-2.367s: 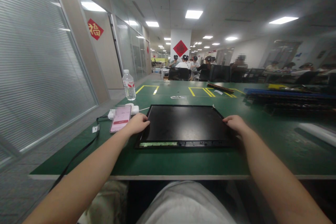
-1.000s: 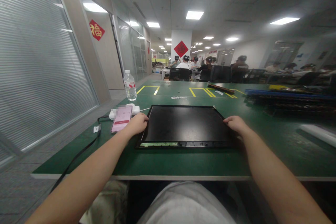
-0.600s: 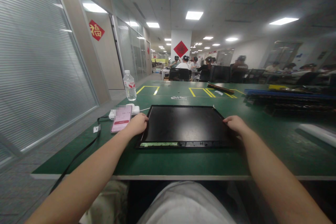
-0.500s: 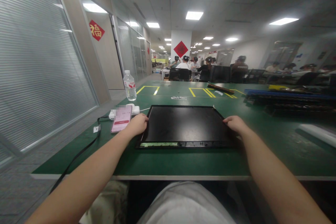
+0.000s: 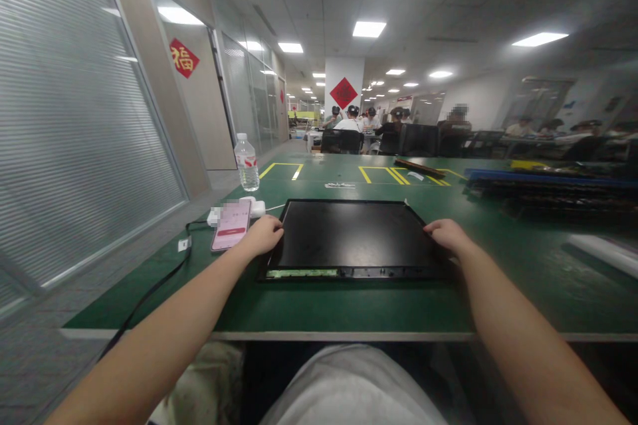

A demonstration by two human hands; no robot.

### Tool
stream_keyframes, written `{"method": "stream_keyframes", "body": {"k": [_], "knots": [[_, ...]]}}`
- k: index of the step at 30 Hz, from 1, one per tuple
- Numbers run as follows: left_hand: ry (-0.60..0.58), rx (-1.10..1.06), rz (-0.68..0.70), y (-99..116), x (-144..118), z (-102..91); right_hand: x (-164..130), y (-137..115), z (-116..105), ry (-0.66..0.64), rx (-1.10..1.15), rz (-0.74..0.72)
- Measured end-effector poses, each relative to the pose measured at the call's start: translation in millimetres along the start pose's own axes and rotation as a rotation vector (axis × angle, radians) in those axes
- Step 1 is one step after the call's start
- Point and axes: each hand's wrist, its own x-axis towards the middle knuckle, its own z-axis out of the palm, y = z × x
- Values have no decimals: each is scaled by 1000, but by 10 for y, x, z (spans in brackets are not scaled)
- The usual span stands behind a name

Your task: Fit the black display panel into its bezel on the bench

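Head view: a black panel [image 5: 355, 236] lies flat on the green table [image 5: 319, 309], its long axis running left to right across the person's front. The left hand [image 5: 263, 235] curls over the panel's left edge and the right hand [image 5: 447, 234] over its right edge, each grip closed on the rim (fingertips partly hidden), so the panel sits squarely between them, equally near to both. A phone [image 5: 230, 224] lies just beside the left hand, a bottle [image 5: 246, 162] farther back.

Single head-worn view, forward and slightly down over the green table [image 5: 349, 309], close range.
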Motion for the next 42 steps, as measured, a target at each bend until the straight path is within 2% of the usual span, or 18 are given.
{"method": "stream_keyframes", "body": {"k": [6,11,14,26,33,42], "knots": [[-24,-14,14,-40,21,21,21,22,16,23,-36,-22],[49,-73,11,-113,39,72,49,52,18,16,-22,-18],[51,-96,10,-134,43,86,57,59,14,17,-18,-27],[19,-71,-20,-28,21,33,34,54,9,-18,36,2],[31,-76,-58,-43,17,38,25,33,-10,0,8,-9],[34,-81,-34,-90,23,57,24,45,-18,-17,37,1]]}}
